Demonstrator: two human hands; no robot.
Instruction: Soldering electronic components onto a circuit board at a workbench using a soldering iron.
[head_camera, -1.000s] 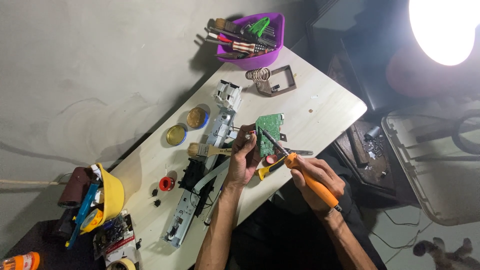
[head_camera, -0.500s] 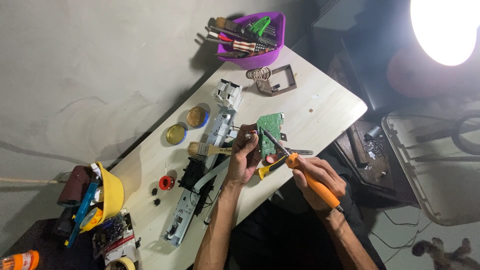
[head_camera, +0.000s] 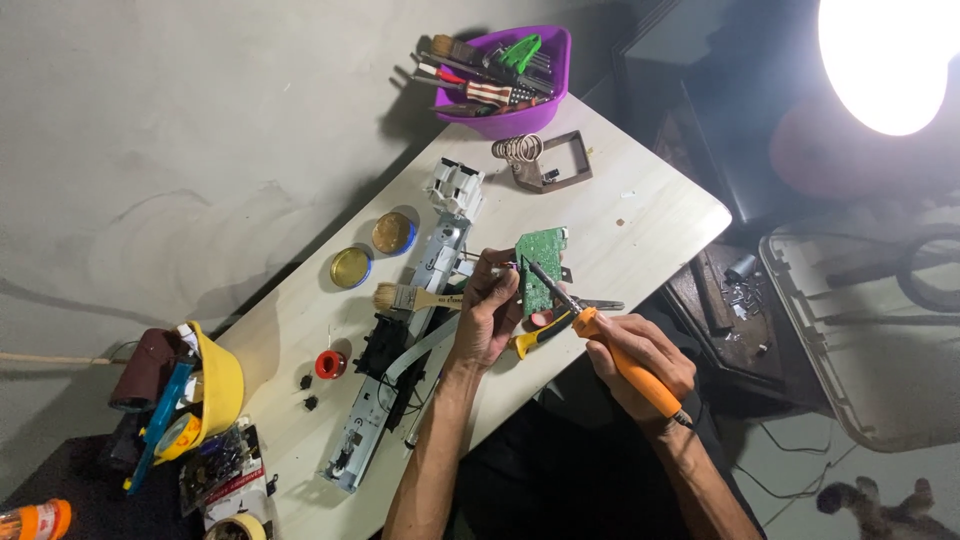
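Note:
A green circuit board (head_camera: 541, 262) lies near the middle of the pale wooden table (head_camera: 650, 215). My left hand (head_camera: 490, 310) rests beside its left edge, fingers pinched on a thin strand of solder wire at the board. My right hand (head_camera: 640, 355) grips an orange-handled soldering iron (head_camera: 600, 340), its dark tip touching the board's face. A yellow-handled tool (head_camera: 535, 336) lies just under the iron.
A purple bowl (head_camera: 545, 100) of tools stands at the far edge, a brown iron stand (head_camera: 545, 160) in front. A brush (head_camera: 410, 298), two round tins (head_camera: 372, 250), a dismantled metal device (head_camera: 400, 370), a red spool (head_camera: 330, 364) and a yellow bowl (head_camera: 222, 385) sit left. A bright lamp (head_camera: 890, 60) shines top right.

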